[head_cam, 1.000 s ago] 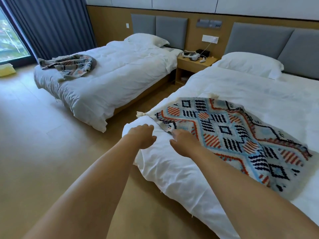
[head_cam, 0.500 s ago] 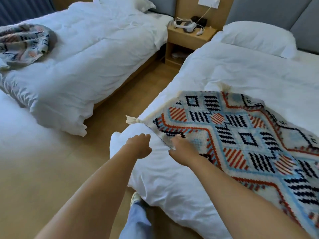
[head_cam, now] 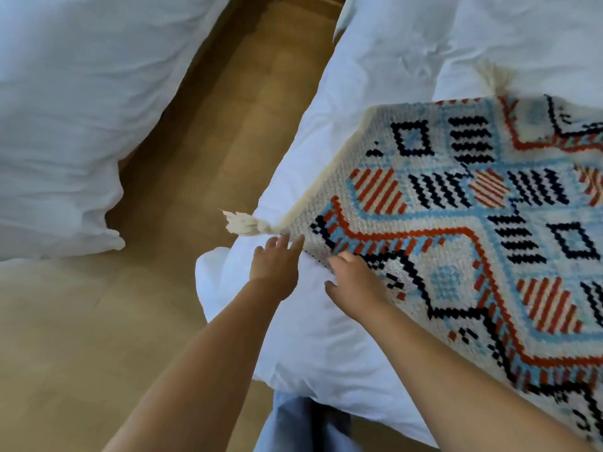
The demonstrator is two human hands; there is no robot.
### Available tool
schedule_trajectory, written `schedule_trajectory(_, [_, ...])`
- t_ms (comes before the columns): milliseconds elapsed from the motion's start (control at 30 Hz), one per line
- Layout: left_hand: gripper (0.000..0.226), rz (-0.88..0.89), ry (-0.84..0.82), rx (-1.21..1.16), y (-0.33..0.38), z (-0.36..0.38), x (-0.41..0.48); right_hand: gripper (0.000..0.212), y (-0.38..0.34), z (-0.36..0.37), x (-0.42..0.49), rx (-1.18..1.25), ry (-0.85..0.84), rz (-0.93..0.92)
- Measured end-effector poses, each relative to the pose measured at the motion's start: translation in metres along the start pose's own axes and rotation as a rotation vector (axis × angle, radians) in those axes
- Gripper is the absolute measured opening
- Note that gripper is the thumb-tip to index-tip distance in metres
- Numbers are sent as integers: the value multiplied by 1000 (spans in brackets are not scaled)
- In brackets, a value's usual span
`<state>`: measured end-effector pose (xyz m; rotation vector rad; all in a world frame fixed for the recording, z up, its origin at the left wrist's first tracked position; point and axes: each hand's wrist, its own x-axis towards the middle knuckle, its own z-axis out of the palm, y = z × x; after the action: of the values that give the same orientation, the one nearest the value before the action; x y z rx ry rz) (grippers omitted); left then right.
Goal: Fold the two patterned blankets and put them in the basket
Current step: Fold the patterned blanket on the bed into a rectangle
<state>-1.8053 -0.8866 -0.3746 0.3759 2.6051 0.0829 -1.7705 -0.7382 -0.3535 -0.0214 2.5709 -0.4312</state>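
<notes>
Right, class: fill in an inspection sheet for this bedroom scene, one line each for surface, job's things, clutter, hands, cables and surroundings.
Surface: bed with white, creased bedding.
Job's things: one patterned blanket spread flat on the bed, corner tassel hanging past the bed's edge; second blanket and basket not in view.
Clutter: nothing seen.
Hands: left hand open, fingertips at the blanket's corner near the tassel; right hand open, resting at the blanket's near edge. Neither has gripped it yet.
Cables: nothing seen.
Surroundings: second bed with white bedding to the left, wooden floor between them, blue trouser leg below.
</notes>
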Motion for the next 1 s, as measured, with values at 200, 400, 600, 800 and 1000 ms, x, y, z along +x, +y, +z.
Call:
schedule_trajectory(200, [79, -59, -34, -26, -10, 18, 45, 39, 1, 18, 31, -187, -43, 24])
schedule_trajectory(400, [64, 48, 11, 63, -9, 24, 48, 29, -2, 21, 36, -222, -17, 26])
schedule_trajectory(600, [61, 78, 39, 221, -17, 42, 8, 12, -1, 21, 23, -156, -62, 20])
schedule_trajectory(800, [61, 56, 10, 240, -20, 80, -60, 8, -4, 60, -38, -128, -117, -87])
schedule_trajectory(1000, [67, -60, -81, 219, -17, 128, -144, 20, -10, 103, -103, -153, -263, -144])
